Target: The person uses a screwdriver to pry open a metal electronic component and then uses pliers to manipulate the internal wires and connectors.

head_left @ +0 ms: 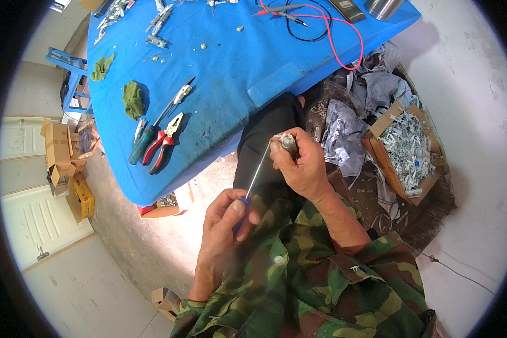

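Note:
My left hand [224,222] is closed around the blue handle of a thin-shafted screwdriver [258,171]. The shaft slants up and to the right, and its tip reaches the fingers of my right hand [305,169]. Those fingers are closed on a small greyish, lumpy metal part [289,144], mostly covered by the grip, so its exact kind cannot be made out. Both hands are above my lap, just off the near edge of the blue-covered table [219,73]. Whether the tip sits inside the part or only touches it is hidden.
Pliers with red handles [162,143], a green-handled screwdriver [143,145] and a green cloth [133,100] lie on the table. Red and black test leads [328,28] curl near a metal cup [383,8]. On my right stands a carton of silvery strips [405,155].

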A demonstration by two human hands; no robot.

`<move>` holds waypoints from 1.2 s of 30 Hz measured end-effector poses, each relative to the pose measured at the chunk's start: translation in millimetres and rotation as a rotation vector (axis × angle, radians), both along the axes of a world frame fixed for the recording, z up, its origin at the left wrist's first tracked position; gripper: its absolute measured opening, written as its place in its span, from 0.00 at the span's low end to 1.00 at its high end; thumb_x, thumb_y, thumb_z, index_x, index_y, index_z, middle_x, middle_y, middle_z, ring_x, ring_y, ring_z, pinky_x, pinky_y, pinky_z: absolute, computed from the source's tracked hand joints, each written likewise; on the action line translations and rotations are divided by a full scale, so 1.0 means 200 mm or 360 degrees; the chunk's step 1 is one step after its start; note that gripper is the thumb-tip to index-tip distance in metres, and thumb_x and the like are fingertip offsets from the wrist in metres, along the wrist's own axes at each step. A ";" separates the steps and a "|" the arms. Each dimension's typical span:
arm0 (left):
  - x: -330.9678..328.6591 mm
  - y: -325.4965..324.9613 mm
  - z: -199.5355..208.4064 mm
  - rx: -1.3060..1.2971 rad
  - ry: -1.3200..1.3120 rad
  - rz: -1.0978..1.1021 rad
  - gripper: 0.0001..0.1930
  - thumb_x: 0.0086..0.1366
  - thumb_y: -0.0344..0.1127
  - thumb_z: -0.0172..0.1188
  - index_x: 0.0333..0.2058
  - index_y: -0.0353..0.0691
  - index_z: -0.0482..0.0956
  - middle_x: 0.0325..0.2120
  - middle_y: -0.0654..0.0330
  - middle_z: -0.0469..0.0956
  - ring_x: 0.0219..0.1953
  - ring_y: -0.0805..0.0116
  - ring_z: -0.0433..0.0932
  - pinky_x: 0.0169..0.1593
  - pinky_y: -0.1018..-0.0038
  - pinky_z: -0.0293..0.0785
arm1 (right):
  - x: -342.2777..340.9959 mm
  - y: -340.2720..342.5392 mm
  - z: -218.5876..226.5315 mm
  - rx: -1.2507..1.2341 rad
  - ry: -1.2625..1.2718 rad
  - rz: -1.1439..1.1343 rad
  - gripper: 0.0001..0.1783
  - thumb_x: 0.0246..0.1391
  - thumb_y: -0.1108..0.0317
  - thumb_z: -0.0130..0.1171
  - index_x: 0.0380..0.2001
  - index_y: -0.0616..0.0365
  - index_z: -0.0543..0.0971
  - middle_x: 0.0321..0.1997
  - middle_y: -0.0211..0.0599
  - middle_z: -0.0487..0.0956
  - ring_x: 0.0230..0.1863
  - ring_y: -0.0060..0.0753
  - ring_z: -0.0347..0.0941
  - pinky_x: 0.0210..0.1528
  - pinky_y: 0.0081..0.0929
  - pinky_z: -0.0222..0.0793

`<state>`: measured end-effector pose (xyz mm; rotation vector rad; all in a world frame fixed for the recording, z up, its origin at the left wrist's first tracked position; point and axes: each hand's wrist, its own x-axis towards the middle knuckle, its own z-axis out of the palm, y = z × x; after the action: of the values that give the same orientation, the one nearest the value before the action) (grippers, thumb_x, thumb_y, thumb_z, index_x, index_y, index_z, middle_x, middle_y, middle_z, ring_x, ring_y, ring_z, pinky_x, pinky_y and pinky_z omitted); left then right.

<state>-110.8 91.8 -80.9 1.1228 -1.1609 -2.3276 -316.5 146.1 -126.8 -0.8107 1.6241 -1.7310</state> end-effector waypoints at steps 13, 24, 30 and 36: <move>-0.02 0.04 0.05 -0.1771 -0.0711 -0.0409 0.14 0.68 0.25 0.63 0.51 0.32 0.75 0.30 0.54 0.84 0.30 0.69 0.83 0.34 0.72 0.78 | -0.06 0.03 -0.04 -0.0090 0.0794 -0.0238 0.07 0.56 0.75 0.64 0.38 0.60 0.78 0.27 0.41 0.81 0.27 0.40 0.80 0.30 0.32 0.75; 0.01 -0.03 0.09 -0.0084 -0.0165 -0.0176 0.13 0.73 0.40 0.59 0.47 0.36 0.76 0.21 0.58 0.79 0.14 0.83 0.61 0.18 0.84 0.54 | -0.08 0.06 0.06 0.0001 0.0560 -0.0054 0.06 0.57 0.74 0.64 0.37 0.60 0.78 0.26 0.39 0.80 0.25 0.35 0.80 0.29 0.31 0.74; 0.01 -0.03 0.03 -0.1758 -0.0504 -0.0462 0.13 0.68 0.32 0.64 0.49 0.37 0.77 0.23 0.56 0.80 0.18 0.70 0.76 0.22 0.71 0.70 | -0.11 0.12 0.03 -0.0062 0.0711 -0.0050 0.05 0.58 0.74 0.63 0.37 0.60 0.78 0.25 0.29 0.77 0.23 0.19 0.72 0.26 0.23 0.67; -0.04 0.03 0.08 -0.2415 -0.0815 -0.0689 0.16 0.61 0.24 0.68 0.47 0.37 0.78 0.31 0.54 0.83 0.26 0.57 0.82 0.29 0.68 0.76 | -0.13 0.17 0.06 0.0014 0.0683 -0.0076 0.05 0.58 0.75 0.63 0.37 0.60 0.78 0.23 0.28 0.77 0.22 0.17 0.71 0.24 0.22 0.66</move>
<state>-119.3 97.2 -64.5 0.7822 -2.7225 -0.6294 -342.4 180.8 -115.8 -1.2113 1.9366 -1.6579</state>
